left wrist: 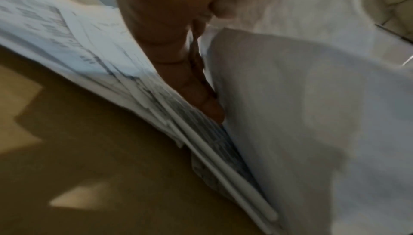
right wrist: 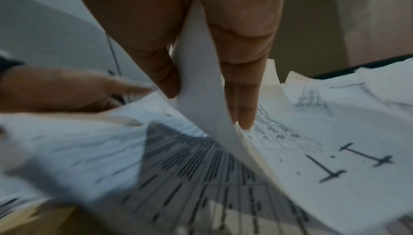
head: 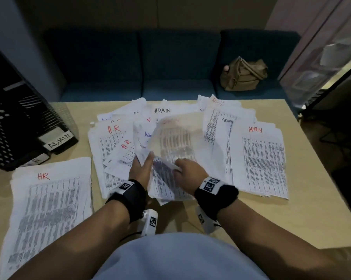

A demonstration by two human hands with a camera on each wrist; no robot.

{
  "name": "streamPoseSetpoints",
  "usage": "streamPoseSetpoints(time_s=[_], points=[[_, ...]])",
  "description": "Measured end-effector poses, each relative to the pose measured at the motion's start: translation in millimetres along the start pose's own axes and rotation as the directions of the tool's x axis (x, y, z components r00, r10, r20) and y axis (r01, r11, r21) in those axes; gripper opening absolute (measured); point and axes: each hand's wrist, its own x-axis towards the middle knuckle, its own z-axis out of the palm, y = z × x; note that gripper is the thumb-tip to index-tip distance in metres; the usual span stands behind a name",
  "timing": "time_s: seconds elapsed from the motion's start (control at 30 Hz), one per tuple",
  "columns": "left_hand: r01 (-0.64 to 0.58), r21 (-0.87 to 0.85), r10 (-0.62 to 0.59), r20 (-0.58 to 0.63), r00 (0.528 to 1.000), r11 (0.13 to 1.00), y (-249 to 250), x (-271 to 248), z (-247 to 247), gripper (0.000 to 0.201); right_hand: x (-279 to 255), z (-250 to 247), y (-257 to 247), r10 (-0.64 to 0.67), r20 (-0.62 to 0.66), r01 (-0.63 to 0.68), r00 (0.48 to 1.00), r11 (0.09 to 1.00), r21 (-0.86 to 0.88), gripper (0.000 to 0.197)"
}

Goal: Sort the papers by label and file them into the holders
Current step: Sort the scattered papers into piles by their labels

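Observation:
Printed sheets marked HR and ADMIN lie fanned across the tan table (head: 304,209). In the middle of the spread my left hand (head: 145,158) pinches a lifted sheet (head: 140,142) between thumb and fingers. In the left wrist view the left hand (left wrist: 196,58) has its fingers slipped between the stack (left wrist: 78,44) and that raised sheet (left wrist: 290,115). My right hand (head: 177,166) pinches another sheet (head: 174,138), raised and blurred. The right wrist view shows the right hand (right wrist: 208,109) with thumb and fingers clamped on this sheet (right wrist: 198,72).
Black mesh file holders (head: 7,126) stand at the table's left, with tags reading ADMIN (head: 59,139) and HR (head: 36,160). A separate HR pile (head: 49,209) lies front left and an ADMIN pile (head: 259,158) at right. A tan bag (head: 243,75) sits on the blue sofa behind.

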Motion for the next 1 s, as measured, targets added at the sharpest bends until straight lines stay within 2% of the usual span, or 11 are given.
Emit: streamPoseSetpoints(time_s=[0.07,0.13,0.23,0.3,0.33,0.4,0.47,0.57,0.63,0.77,1.0], points=[[0.006,0.007,-0.007,0.048,0.999,1.000,0.6,-0.5,6.9,0.075,1.0,8.1,-8.0,-0.028,0.150,0.025,0.988,0.999,0.022,0.018],[-0.044,0.194,0.035,0.049,0.998,0.980,-2.7,3.9,10.1,0.068,-1.5,8.7,-1.7,-0.036,0.217,0.003,0.976,0.989,0.149,0.035],[-0.047,0.326,0.052,-0.006,0.999,0.944,-4.6,5.3,10.2,0.041,-6.8,-6.3,36.4,0.175,-0.046,-0.150,0.984,0.932,0.331,0.041],[-0.038,0.265,0.044,-0.018,0.999,0.964,-6.4,4.5,9.5,0.035,-12.0,-17.7,77.5,0.419,-0.268,-0.361,0.868,0.901,0.239,0.052],[-0.033,0.227,0.038,-0.018,0.999,0.973,-8.4,4.6,9.6,0.033,-16.8,-21.8,98.4,0.533,-0.302,-0.510,0.791,0.846,0.157,0.065],[-0.018,0.174,0.019,-0.008,1.000,0.985,-12.6,6.4,11.4,0.031,-28.0,-23.2,132.5,0.707,-0.207,-0.713,0.676,0.699,0.055,0.081],[-0.004,0.152,0.003,0.004,1.000,0.988,-15.8,9.7,14.2,0.030,-36.3,-13.8,152.9,0.753,-0.127,-0.753,0.645,0.655,0.058,0.075],[0.028,0.155,-0.033,0.028,0.999,0.987,-19.5,15.5,16.7,0.030,-40.5,-1.5,164.8,0.721,-0.179,-0.729,0.669,0.684,0.028,0.062],[0.034,0.190,-0.046,0.063,0.997,0.981,-21.9,17.9,15.8,0.032,-42.3,-3.1,163.2,0.690,-0.179,-0.699,0.701,0.715,0.020,0.068],[0.021,0.275,-0.060,0.136,0.989,0.961,-31.0,21.2,9.7,0.049,-47.3,-4.1,155.1,0.524,-0.055,-0.524,0.850,0.830,-0.192,0.077],[0.026,0.370,-0.028,-0.001,1.000,0.929,-30.1,19.8,1.6,0.038,-40.9,1.5,162.5,0.498,0.104,-0.452,0.861,0.843,-0.292,0.098]])
